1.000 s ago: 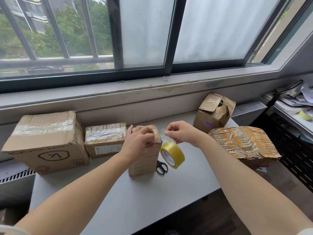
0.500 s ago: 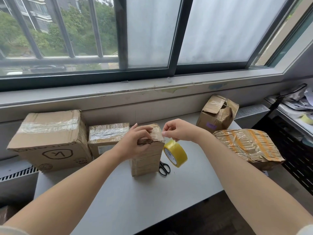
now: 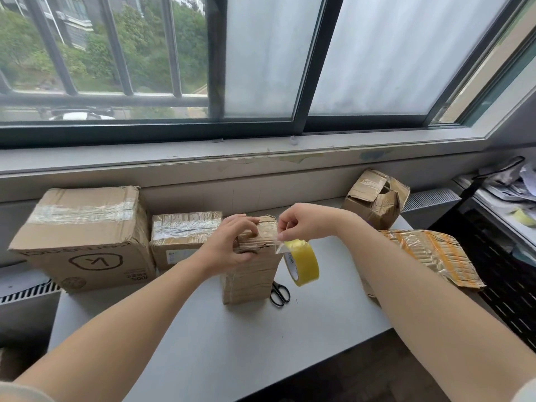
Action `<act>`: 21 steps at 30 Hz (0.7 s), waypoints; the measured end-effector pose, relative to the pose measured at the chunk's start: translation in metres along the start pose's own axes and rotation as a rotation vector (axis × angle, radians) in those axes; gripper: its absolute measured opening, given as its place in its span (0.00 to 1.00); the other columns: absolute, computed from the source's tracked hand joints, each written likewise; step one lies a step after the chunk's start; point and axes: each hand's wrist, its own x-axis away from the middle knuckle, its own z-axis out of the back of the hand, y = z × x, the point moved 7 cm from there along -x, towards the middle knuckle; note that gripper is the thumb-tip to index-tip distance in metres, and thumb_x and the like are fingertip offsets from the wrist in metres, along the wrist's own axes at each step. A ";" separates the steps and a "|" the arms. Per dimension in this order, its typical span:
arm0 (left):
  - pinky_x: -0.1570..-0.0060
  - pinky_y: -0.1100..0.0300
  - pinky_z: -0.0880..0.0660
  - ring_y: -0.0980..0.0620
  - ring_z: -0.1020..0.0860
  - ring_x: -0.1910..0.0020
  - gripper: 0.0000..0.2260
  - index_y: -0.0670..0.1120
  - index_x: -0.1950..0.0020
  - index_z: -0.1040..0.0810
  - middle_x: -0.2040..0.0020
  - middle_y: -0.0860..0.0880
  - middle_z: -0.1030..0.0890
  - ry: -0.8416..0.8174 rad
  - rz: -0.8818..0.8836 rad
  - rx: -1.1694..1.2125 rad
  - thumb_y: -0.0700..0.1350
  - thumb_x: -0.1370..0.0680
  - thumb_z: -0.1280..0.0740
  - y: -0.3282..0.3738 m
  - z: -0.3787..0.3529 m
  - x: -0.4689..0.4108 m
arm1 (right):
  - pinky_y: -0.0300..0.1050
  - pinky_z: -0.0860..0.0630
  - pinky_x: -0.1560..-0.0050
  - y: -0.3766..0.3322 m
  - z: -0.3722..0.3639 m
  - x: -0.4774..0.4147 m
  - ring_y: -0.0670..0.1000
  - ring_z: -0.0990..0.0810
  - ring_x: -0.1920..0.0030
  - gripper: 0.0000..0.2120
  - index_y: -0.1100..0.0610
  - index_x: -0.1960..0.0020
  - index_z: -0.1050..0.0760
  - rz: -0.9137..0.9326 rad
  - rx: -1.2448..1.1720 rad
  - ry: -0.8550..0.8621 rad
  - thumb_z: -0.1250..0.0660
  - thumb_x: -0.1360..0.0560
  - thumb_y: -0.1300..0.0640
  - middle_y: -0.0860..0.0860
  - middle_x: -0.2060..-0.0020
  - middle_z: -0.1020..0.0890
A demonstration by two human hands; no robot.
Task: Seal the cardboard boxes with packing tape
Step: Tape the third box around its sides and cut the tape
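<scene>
Tape roll (image 3: pixel 301 262), probably light, hung just right of the upright box (image 3: pixel 252 280) on the table (image 3: pixel 217 343); its thin, sticky, crease-prone end, pinched by the right hand (image 3: pixel 304 223), looked the place to hold. Left hand (image 3: pixel 229 245) gripped the stiff box's top.

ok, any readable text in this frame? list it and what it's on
"K", upside down in a hexagon logo: large box.
"100%", upside down: same box, lower corner.
"CHINA": inner core of the tape roll.
Brand word above the logo: cut off, unreadable.
Label on the small box: too blurred.
</scene>
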 end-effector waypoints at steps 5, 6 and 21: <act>0.29 0.60 0.37 0.58 0.34 0.27 0.22 0.57 0.42 0.25 0.31 0.64 0.26 -0.011 -0.012 0.001 0.47 0.32 0.20 -0.002 0.000 0.000 | 0.36 0.26 0.64 -0.009 0.000 -0.009 0.45 0.24 0.65 0.06 0.51 0.53 0.19 0.016 0.047 0.000 0.29 0.20 0.50 0.41 0.66 0.21; 0.29 0.58 0.36 0.57 0.33 0.27 0.22 0.57 0.42 0.25 0.31 0.64 0.27 -0.011 -0.024 -0.013 0.47 0.32 0.21 -0.003 0.000 0.001 | 0.37 0.26 0.64 -0.009 -0.003 -0.011 0.46 0.24 0.65 0.06 0.52 0.53 0.19 0.011 0.047 -0.012 0.29 0.20 0.50 0.42 0.66 0.21; 0.34 0.41 0.28 0.45 0.34 0.27 0.16 0.55 0.42 0.25 0.28 0.54 0.27 0.015 -0.176 -0.196 0.51 0.27 0.25 0.003 -0.009 0.007 | 0.36 0.25 0.64 0.012 -0.004 -0.001 0.43 0.23 0.64 0.06 0.53 0.50 0.19 -0.021 0.073 0.006 0.30 0.20 0.50 0.44 0.62 0.19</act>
